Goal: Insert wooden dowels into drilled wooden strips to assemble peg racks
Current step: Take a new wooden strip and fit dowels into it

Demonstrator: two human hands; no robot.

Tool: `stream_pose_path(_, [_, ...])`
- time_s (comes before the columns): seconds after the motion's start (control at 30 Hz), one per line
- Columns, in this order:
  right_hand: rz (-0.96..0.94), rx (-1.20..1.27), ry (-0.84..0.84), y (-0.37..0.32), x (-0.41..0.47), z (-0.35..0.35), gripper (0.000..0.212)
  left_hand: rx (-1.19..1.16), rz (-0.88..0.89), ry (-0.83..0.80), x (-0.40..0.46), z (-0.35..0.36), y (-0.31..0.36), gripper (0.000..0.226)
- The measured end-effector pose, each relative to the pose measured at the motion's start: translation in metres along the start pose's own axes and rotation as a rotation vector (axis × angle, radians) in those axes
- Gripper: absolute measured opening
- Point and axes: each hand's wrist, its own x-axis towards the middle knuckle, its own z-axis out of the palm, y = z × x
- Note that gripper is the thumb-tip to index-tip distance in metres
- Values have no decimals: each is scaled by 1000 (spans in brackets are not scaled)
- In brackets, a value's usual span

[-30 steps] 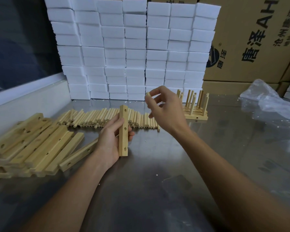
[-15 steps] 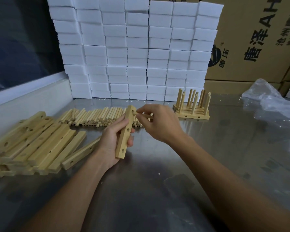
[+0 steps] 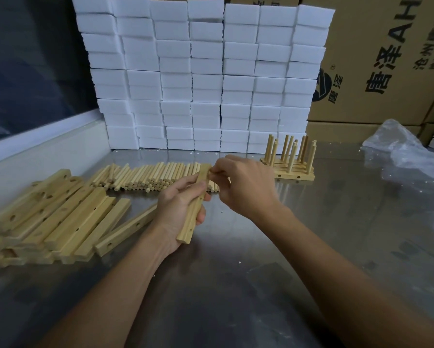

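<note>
The left hand (image 3: 179, 209) wraps around a pale, square-edged wooden strip (image 3: 194, 212) with round drilled holes along its face, fingers curled across the front, thumb behind. The strip is held clear of the brushed grey metal tabletop (image 3: 236, 285), its long axis running from about six o'clock up to twelve, the far end tipped slightly toward one o'clock. At that far end the right hand (image 3: 246, 187) closes in, fingertips pinched right at the strip's top; whatever they pinch is hidden there, too small to make out. Behind the hands, at eleven o'clock, lies a row of smooth, round, light wooden dowels (image 3: 145, 178), side by side, their axes pointing roughly away from the person. Out at nine o'clock sits a loose heap of matching drilled wooden strips (image 3: 52, 217), lying flat and overlapping, angled toward one o'clock. At one o'clock stands a stack of finished peg racks (image 3: 290, 163), dowels upright. A wall of white foam blocks (image 3: 205, 79) fills the back, brown cardboard cartons (image 3: 386, 59) beside it, crinkled clear plastic sheeting (image 3: 406, 151) at two o'clock.
</note>
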Motion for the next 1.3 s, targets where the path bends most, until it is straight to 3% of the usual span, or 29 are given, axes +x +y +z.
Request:
stream_pose_path(0.13, [27,26,63,-2,2,-5,11,-30,30,-32,1,2,5,19])
stream_pose_path(0.27, [104,28,-41,-2,4,-7,19,3,33,-43,0,2,3,21])
stream_pose_path(0.53, [414,545,-201,7,11,-11,26,51,60,-47,-1,4,5,27])
stream_pose_path(0.77, [63,293,-58,-1,7,-14,15,-2,38,-58,0,1,13,43])
stream_pose_path(0.9, [156,267,-33,-5,9,-14,13,21,59,-61,-3,3,13,31])
stream_pose_path(1.17, [499,603,-171,2,15,-20,29,81,88,-61,-4,3,11,33])
stream_pose_path(1.23, [455,580,-154,1,14,-20,25,67,79,-60,-2,3,11,34])
stream_pose_path(1.3, [304,390,-100,-3,10,-17,21,60,66,-47,0,4,10,32])
